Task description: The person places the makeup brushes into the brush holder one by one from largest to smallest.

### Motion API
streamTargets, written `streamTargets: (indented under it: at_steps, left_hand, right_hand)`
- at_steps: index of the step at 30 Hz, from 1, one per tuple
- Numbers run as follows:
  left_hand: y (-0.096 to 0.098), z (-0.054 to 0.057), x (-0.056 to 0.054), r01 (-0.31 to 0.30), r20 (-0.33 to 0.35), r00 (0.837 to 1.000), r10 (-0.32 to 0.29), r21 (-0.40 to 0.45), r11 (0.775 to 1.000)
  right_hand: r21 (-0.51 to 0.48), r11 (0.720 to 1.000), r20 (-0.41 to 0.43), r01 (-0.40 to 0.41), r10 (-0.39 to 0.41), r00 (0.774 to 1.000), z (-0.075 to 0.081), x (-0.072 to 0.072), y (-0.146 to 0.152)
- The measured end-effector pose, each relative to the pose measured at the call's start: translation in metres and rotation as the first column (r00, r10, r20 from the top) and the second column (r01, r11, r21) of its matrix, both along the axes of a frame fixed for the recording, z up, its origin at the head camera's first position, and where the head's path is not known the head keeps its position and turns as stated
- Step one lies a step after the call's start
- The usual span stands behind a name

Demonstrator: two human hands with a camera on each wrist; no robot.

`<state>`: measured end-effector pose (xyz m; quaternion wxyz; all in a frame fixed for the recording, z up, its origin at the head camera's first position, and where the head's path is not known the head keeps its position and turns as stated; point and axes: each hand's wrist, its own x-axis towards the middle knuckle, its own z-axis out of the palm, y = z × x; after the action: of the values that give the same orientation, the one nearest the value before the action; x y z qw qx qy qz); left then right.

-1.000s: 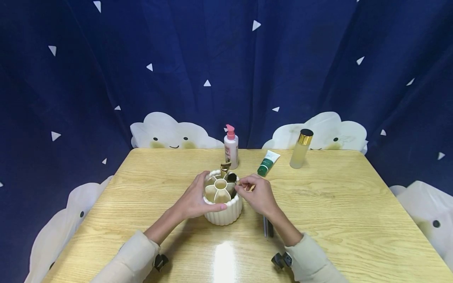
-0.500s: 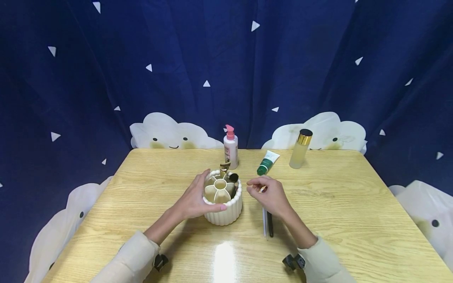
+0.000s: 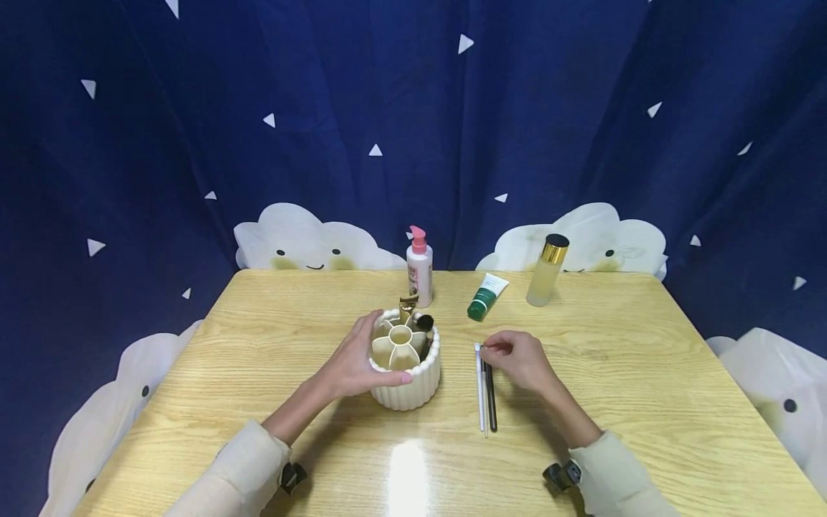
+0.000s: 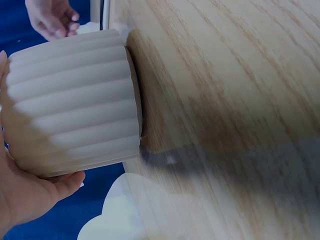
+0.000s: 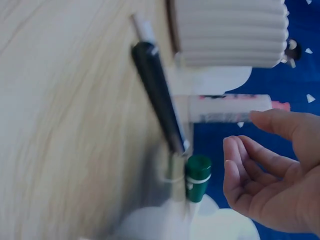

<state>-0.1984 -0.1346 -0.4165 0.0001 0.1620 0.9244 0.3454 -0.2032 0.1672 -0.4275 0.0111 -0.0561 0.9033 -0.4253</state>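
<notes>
A cream ribbed round organizer (image 3: 407, 391) with petal-shaped compartments stands on the table. My left hand (image 3: 352, 366) holds it from the left, thumb along the front rim and fingers round the back; the left wrist view shows the thumb (image 4: 65, 185) against the ribbed wall. A dark-bristled makeup brush (image 3: 424, 323) and a gold-coloured item (image 3: 407, 309) stick up from the compartments. To the right, my right hand (image 3: 520, 359) is over the top ends of several slim sticks, among them a white one (image 3: 480, 395) and a black one (image 3: 492, 413). Its fingers are loosely bent with nothing between them.
A pink-topped pump bottle (image 3: 420, 276) stands behind the organizer. A green and white tube (image 3: 487, 296) lies behind my right hand, and a gold-collared bottle (image 3: 547, 271) stands farther right. A dark blue curtain (image 3: 413, 93) hangs along the table's back edge.
My right hand has left the organizer's right rim and moved right, to the slim sticks on the table. The left hand keeps its hold on the organizer.
</notes>
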Motion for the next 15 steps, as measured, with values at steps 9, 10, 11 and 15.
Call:
streamTargets:
  at_steps: [9,10,11,15]
  left_hand:
    - [0.001,0.001,0.000,-0.013,0.011,1.000,0.013,-0.008,1.000]
    - [0.001,0.001,0.000,-0.014,0.015,1.000,0.014,-0.010,1.000]
    - [0.001,0.001,0.000,-0.013,0.015,1.000,0.013,-0.011,1.000]
    - [0.001,0.001,0.000,-0.013,0.012,1.000,0.013,-0.008,1.000]
  right_hand:
    - [0.056,0.998,0.114,0.026,-0.033,0.993,-0.014,-0.002,0.011]
    - [0.058,0.998,0.126,0.030,-0.038,0.991,-0.015,-0.002,0.011]
    - [0.062,0.998,0.135,0.032,-0.041,0.990,-0.017,-0.002,0.010]
    - [0.091,0.995,0.156,0.036,-0.050,0.987,-0.021,-0.002,0.008]
